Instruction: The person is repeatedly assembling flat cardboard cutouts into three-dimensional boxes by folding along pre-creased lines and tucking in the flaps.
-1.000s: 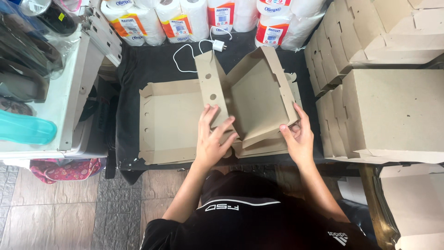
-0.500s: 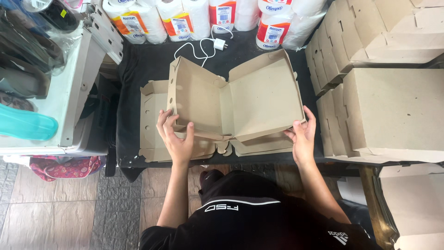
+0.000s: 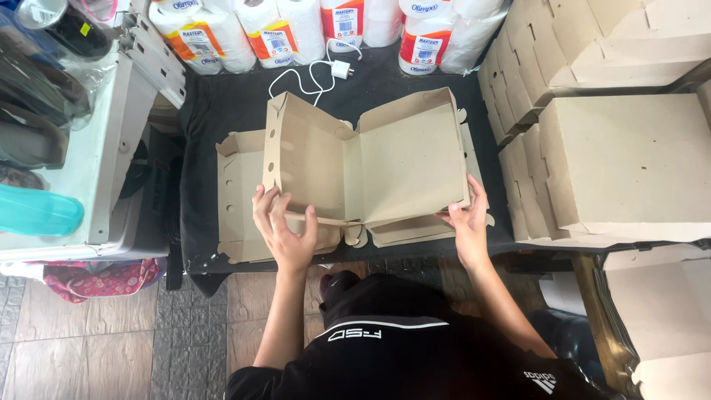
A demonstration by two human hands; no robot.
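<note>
A brown cardboard box blank stands half-folded in front of me on the black table, its two big panels open like a book. My left hand grips the lower edge of the left panel, which has small round holes. My right hand holds the lower right corner of the right panel. Under the box lies a stack of flat cardboard blanks, sticking out to the left.
Piles of folded cardboard boxes fill the right side. Wrapped paper rolls line the far edge, with a white charger and cable before them. A white shelf unit with dark items stands at left. Tiled floor lies below.
The box has been spread open from a narrow fold. My left hand moved left to the left panel's lower edge. My right hand stayed at the right corner.
</note>
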